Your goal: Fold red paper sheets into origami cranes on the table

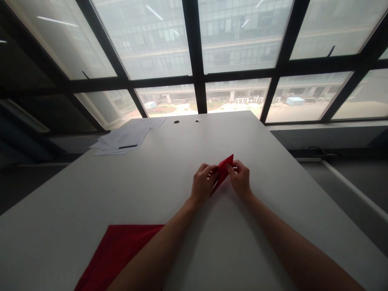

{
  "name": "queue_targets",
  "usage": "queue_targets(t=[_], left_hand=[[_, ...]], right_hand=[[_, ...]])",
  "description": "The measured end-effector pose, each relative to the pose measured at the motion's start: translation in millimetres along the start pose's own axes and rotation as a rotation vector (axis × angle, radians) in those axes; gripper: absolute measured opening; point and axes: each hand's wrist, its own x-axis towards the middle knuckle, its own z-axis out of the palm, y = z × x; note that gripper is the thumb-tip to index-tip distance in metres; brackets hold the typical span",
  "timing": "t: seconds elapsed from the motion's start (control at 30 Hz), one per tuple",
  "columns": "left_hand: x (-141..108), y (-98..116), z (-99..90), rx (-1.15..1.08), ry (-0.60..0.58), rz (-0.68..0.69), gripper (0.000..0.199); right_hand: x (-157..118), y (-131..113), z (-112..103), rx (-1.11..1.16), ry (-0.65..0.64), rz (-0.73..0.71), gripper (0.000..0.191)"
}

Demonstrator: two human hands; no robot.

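Observation:
A small piece of folded red paper point(223, 169) is held between both hands, tilted, one pointed corner up to the right and another down to the left. On its left side, my left hand point(204, 181) grips it with bent fingers. From the right, my right hand point(240, 177) pinches it, the thumb pressed on the near face. The fingertips behind the paper are partly hidden. Beneath my left forearm lies a larger flat red sheet point(121, 246), partly covered by the arm.
The white table point(169, 161) stretches toward the tall windows point(236, 36). White printed papers point(127, 135) lie at the far left, with a dark, thin strip-like object point(127, 146) on them. Two round holes point(176, 122) sit near the far edge. A dark cable point(321, 152) lies beyond the right edge.

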Motion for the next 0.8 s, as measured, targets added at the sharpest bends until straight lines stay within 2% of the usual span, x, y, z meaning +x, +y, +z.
queue_targets(t=[0.23, 0.43, 0.57, 0.8], left_hand=[[1, -4, -4.9, 0.167, 0.065, 0.126, 0.023], [0, -5, -6.5, 0.302, 0.06, 0.207, 0.021], [1, -3, -6.7, 0.345, 0.09, 0.184, 0.016], [0, 1, -4.6, 0.255, 0.13, 0.092, 0.01]], right_hand=[[-4, -10, -1, -0.13, -0.01, -0.117, 0.022], [-5, -12, 0, -0.144, -0.025, -0.132, 0.022], [-6, -10, 0, -0.16, -0.027, -0.132, 0.023], [-4, -9, 0, -0.172, 0.017, -0.132, 0.022]])
